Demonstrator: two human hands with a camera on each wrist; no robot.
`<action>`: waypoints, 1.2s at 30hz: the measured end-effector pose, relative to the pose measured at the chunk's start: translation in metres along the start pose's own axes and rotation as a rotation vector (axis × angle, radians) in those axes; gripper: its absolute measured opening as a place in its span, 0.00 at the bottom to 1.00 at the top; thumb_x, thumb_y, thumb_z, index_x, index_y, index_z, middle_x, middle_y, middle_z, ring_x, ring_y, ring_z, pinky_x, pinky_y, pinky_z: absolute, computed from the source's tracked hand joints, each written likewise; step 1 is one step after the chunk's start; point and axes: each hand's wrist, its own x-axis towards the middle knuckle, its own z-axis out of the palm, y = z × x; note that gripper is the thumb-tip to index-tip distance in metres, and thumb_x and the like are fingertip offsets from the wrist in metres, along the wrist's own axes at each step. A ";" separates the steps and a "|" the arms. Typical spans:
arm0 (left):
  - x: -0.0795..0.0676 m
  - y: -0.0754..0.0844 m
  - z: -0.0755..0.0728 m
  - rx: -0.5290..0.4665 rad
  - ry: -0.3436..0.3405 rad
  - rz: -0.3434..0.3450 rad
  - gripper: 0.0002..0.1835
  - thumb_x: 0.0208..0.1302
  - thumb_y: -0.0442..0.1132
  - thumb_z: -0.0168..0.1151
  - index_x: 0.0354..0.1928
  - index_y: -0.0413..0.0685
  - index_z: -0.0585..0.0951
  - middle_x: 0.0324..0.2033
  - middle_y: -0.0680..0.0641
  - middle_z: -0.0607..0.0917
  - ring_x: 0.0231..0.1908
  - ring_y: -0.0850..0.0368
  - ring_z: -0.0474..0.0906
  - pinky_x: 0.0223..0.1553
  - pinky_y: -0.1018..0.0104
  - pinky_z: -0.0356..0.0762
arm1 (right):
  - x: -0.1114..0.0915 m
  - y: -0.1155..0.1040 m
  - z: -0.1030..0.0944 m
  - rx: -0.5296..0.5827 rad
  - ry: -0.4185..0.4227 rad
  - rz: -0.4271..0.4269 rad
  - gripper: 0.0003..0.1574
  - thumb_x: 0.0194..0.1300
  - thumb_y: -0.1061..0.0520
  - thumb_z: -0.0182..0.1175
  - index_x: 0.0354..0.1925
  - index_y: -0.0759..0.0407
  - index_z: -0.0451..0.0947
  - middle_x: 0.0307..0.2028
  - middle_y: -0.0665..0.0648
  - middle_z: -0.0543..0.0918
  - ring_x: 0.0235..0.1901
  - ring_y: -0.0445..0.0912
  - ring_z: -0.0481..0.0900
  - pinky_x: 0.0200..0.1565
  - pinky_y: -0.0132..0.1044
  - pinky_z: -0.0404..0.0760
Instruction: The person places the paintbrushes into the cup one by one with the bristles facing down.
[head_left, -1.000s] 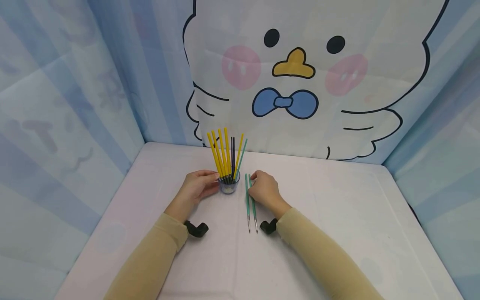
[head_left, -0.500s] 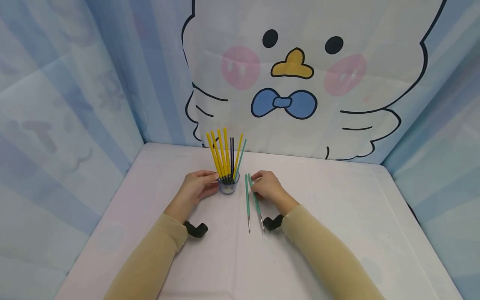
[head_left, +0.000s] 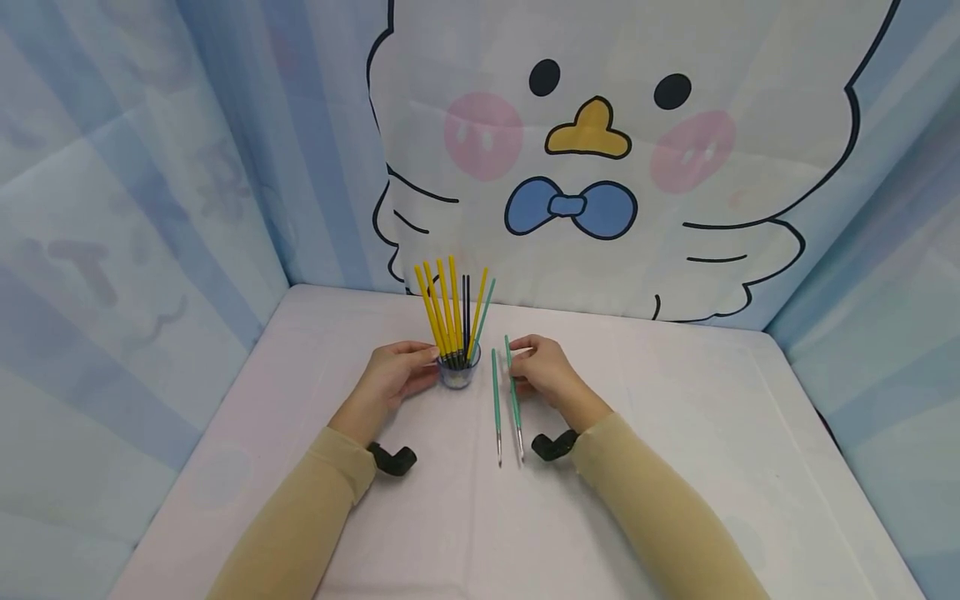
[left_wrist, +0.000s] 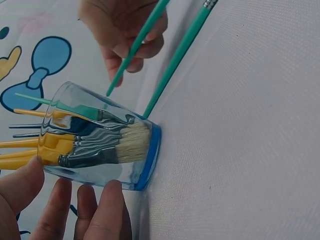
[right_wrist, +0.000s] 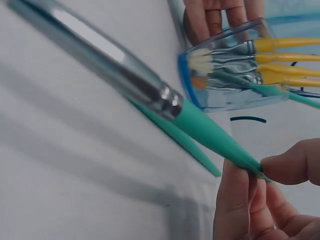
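My left hand (head_left: 395, 372) holds the side of a clear cup (head_left: 456, 377) with a blue base, its thumb near the rim and fingertips along the wall (left_wrist: 112, 192). Several paintbrushes stand in the cup bristles down: yellow handles (head_left: 442, 312), dark ones (head_left: 466, 312) and a thin green one (head_left: 486, 308). To the cup's right, my right hand (head_left: 547, 371) pinches a green paintbrush (right_wrist: 205, 130) by its handle between thumb and fingers. The silver ferrule of that brush points toward me, raised off the table in the right wrist view. A second green paintbrush (head_left: 497, 400) lies between cup and right hand.
A pale cloth covers the table (head_left: 675, 433). Patterned blue and white curtains (head_left: 135, 250) hang around it, the back one with a cartoon face (head_left: 585, 133). Black camera mounts (head_left: 393, 460) sit at both wrists.
My right hand has lifted one green paintbrush and drawn it slightly right, away from the other green brush. The left hand and cup have stayed in place.
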 end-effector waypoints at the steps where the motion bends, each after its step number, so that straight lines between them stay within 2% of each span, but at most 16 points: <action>1: 0.000 0.000 0.000 0.000 0.000 -0.002 0.17 0.72 0.38 0.73 0.59 0.40 0.84 0.57 0.41 0.86 0.56 0.46 0.87 0.61 0.54 0.90 | -0.001 -0.002 -0.001 0.018 0.004 -0.003 0.29 0.67 0.69 0.63 0.65 0.57 0.77 0.43 0.56 0.78 0.34 0.46 0.82 0.33 0.35 0.90; 6: 0.000 -0.001 0.000 -0.001 0.000 -0.002 0.17 0.72 0.38 0.73 0.59 0.40 0.84 0.56 0.42 0.86 0.56 0.46 0.87 0.60 0.53 0.90 | -0.006 -0.014 -0.005 0.096 0.034 -0.052 0.30 0.68 0.69 0.63 0.67 0.57 0.75 0.42 0.54 0.78 0.33 0.44 0.82 0.36 0.39 0.92; 11: 0.000 -0.001 0.000 -0.006 -0.001 -0.005 0.17 0.72 0.37 0.73 0.59 0.40 0.84 0.56 0.42 0.86 0.56 0.46 0.87 0.61 0.53 0.89 | -0.012 -0.023 -0.005 0.195 0.093 -0.160 0.32 0.67 0.71 0.62 0.67 0.58 0.73 0.40 0.53 0.78 0.35 0.45 0.83 0.41 0.45 0.95; 18: 0.000 -0.001 0.000 -0.008 -0.003 -0.006 0.17 0.72 0.38 0.73 0.59 0.40 0.85 0.58 0.41 0.86 0.57 0.46 0.86 0.62 0.52 0.89 | -0.019 -0.036 -0.004 0.337 0.125 -0.324 0.33 0.65 0.75 0.61 0.66 0.61 0.71 0.40 0.54 0.77 0.33 0.45 0.81 0.35 0.39 0.94; 22: 0.000 -0.002 0.000 -0.010 -0.006 0.004 0.17 0.72 0.37 0.73 0.58 0.40 0.84 0.56 0.41 0.86 0.56 0.46 0.87 0.62 0.52 0.89 | -0.022 -0.042 -0.003 0.400 0.130 -0.385 0.33 0.67 0.75 0.61 0.67 0.63 0.69 0.41 0.54 0.76 0.30 0.43 0.82 0.36 0.38 0.95; 27: 0.001 -0.003 -0.001 -0.007 -0.004 0.008 0.16 0.72 0.38 0.73 0.57 0.40 0.85 0.56 0.42 0.87 0.55 0.47 0.87 0.60 0.53 0.90 | -0.024 -0.048 -0.001 0.483 0.150 -0.457 0.33 0.68 0.77 0.59 0.68 0.66 0.65 0.42 0.54 0.75 0.32 0.42 0.80 0.36 0.37 0.94; 34: 0.001 -0.002 -0.001 -0.013 -0.007 0.010 0.15 0.71 0.37 0.73 0.56 0.40 0.85 0.54 0.42 0.87 0.54 0.47 0.88 0.59 0.55 0.91 | -0.025 -0.058 0.003 0.608 0.236 -0.538 0.30 0.67 0.78 0.57 0.62 0.58 0.67 0.42 0.54 0.76 0.33 0.43 0.79 0.35 0.35 0.93; 36: 0.001 -0.002 -0.001 -0.015 -0.009 0.011 0.15 0.72 0.37 0.73 0.56 0.40 0.85 0.54 0.42 0.87 0.54 0.47 0.88 0.59 0.54 0.91 | -0.023 -0.060 0.004 0.639 0.257 -0.555 0.30 0.67 0.78 0.55 0.61 0.58 0.66 0.42 0.55 0.76 0.32 0.42 0.78 0.35 0.35 0.93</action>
